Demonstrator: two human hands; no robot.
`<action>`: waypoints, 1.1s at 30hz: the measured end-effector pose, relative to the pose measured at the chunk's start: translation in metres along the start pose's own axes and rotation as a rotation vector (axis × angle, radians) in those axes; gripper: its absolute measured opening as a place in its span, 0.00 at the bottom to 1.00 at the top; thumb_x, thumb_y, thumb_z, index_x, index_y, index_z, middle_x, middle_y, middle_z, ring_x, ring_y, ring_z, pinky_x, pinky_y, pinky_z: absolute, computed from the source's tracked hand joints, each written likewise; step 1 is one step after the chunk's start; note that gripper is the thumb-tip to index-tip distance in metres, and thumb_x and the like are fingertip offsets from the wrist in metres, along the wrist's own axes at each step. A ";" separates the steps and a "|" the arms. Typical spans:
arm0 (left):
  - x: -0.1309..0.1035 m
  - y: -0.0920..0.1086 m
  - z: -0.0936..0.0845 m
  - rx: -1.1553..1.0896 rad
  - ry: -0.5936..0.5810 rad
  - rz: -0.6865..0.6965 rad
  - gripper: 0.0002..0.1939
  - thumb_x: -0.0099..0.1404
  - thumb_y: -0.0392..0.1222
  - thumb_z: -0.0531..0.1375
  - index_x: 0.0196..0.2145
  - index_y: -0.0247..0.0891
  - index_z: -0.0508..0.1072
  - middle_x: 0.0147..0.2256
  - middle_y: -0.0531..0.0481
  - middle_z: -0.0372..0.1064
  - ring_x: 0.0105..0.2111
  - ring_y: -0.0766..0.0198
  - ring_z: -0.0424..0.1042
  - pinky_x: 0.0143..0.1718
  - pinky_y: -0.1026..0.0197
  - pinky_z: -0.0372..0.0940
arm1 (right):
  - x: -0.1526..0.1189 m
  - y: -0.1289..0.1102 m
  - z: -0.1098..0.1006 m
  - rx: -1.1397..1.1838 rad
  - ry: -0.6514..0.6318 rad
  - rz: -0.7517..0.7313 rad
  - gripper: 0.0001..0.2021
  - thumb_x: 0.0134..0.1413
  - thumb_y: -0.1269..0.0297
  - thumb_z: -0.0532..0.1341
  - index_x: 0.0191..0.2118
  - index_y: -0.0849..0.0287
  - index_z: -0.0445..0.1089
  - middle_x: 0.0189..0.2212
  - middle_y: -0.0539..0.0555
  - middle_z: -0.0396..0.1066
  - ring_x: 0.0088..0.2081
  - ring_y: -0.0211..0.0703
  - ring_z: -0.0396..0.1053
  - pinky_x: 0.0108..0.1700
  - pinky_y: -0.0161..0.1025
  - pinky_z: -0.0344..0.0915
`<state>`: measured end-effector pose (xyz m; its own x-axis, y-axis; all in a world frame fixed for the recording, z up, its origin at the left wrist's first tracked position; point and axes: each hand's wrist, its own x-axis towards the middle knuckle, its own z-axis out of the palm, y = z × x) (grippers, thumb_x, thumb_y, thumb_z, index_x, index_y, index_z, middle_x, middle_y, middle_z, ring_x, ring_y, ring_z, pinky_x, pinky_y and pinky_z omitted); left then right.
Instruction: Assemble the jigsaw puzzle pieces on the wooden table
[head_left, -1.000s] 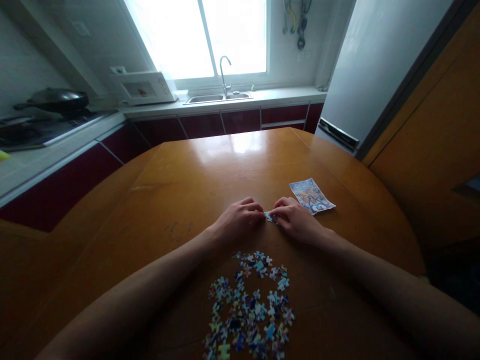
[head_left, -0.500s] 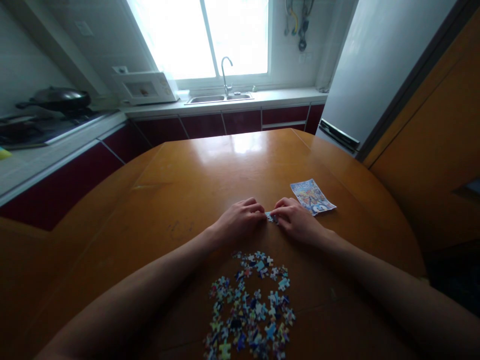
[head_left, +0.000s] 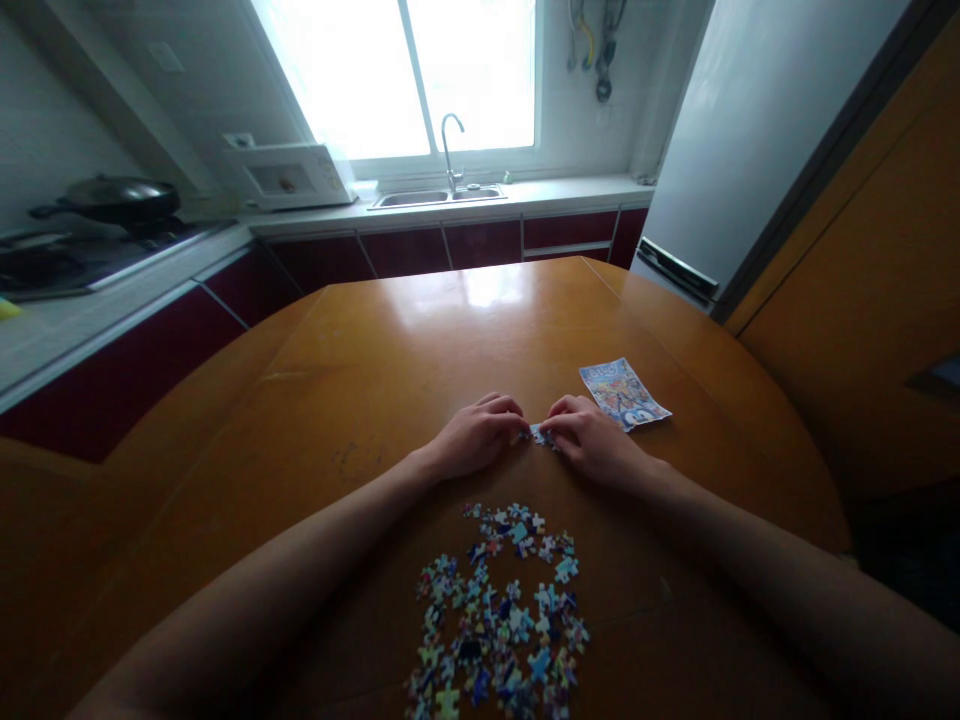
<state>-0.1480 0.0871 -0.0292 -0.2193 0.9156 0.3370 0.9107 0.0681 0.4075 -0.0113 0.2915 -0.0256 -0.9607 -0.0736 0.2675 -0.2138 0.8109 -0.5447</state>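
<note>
Head view: left hand [head_left: 481, 436], fingers pinching a puzzle piece [head_left: 523, 436], has shifted slightly toward the table's [head_left: 360, 345] left edge; right hand [head_left: 589, 436] pinches a strip [head_left: 538, 435]. Both parts appear unjoined.

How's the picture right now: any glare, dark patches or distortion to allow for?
Head view: window blown out to white, glare on the far table; near end dim, loose puzzle pieces there shadowy; fridge slanted, likely wide-angle distortion; pieces between the hands too small to make out clearly.
</note>
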 end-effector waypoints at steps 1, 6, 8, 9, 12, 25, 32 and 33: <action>0.000 0.001 0.000 0.011 -0.009 0.002 0.17 0.66 0.28 0.55 0.43 0.44 0.78 0.43 0.48 0.73 0.44 0.60 0.69 0.47 0.57 0.67 | 0.000 0.000 0.000 0.000 0.000 0.000 0.11 0.61 0.72 0.61 0.41 0.54 0.80 0.41 0.57 0.73 0.45 0.48 0.67 0.49 0.46 0.66; 0.001 0.000 0.000 -0.043 0.038 -0.036 0.20 0.64 0.25 0.52 0.45 0.41 0.77 0.42 0.47 0.74 0.45 0.59 0.69 0.49 0.56 0.67 | 0.000 0.001 0.001 -0.003 0.011 0.001 0.10 0.61 0.71 0.61 0.41 0.54 0.80 0.41 0.57 0.72 0.45 0.48 0.67 0.49 0.45 0.66; 0.001 0.001 -0.001 -0.039 0.017 -0.022 0.20 0.64 0.25 0.53 0.45 0.42 0.78 0.43 0.47 0.74 0.45 0.59 0.69 0.49 0.56 0.67 | 0.001 0.002 0.002 -0.005 0.011 -0.005 0.10 0.61 0.72 0.61 0.41 0.54 0.80 0.41 0.56 0.72 0.45 0.48 0.67 0.49 0.45 0.66; 0.001 0.002 -0.001 -0.026 -0.003 -0.011 0.20 0.64 0.26 0.53 0.45 0.43 0.78 0.43 0.47 0.73 0.45 0.59 0.68 0.49 0.56 0.67 | 0.001 0.002 0.002 -0.006 0.010 -0.008 0.10 0.61 0.72 0.61 0.40 0.54 0.80 0.41 0.56 0.72 0.45 0.48 0.67 0.49 0.45 0.66; 0.000 0.003 -0.001 0.001 -0.027 0.001 0.20 0.65 0.27 0.54 0.45 0.44 0.79 0.44 0.47 0.73 0.45 0.59 0.68 0.49 0.57 0.66 | 0.001 0.002 0.002 -0.005 0.008 -0.014 0.11 0.61 0.72 0.60 0.40 0.54 0.80 0.41 0.56 0.72 0.45 0.48 0.67 0.49 0.45 0.66; 0.000 0.003 -0.004 -0.037 -0.028 0.033 0.15 0.69 0.31 0.56 0.44 0.44 0.80 0.43 0.48 0.76 0.44 0.59 0.68 0.49 0.56 0.66 | 0.001 -0.002 0.000 0.001 0.011 -0.008 0.09 0.61 0.71 0.61 0.40 0.56 0.80 0.41 0.58 0.73 0.46 0.48 0.68 0.50 0.46 0.67; 0.001 -0.003 0.002 -0.121 0.034 0.053 0.16 0.69 0.32 0.56 0.49 0.42 0.78 0.41 0.48 0.77 0.43 0.59 0.70 0.47 0.56 0.66 | 0.002 -0.002 0.002 -0.012 0.022 -0.004 0.08 0.62 0.70 0.61 0.42 0.59 0.78 0.40 0.58 0.73 0.45 0.48 0.69 0.49 0.46 0.67; 0.001 -0.005 0.003 -0.154 0.067 0.030 0.17 0.68 0.31 0.56 0.51 0.41 0.76 0.41 0.48 0.77 0.42 0.60 0.70 0.47 0.57 0.67 | 0.002 -0.001 0.003 -0.009 0.028 0.000 0.08 0.62 0.70 0.61 0.42 0.59 0.78 0.40 0.58 0.74 0.45 0.48 0.69 0.50 0.46 0.67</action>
<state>-0.1516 0.0886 -0.0336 -0.2206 0.8877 0.4042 0.8537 -0.0247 0.5201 -0.0137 0.2889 -0.0264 -0.9554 -0.0570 0.2896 -0.2116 0.8162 -0.5377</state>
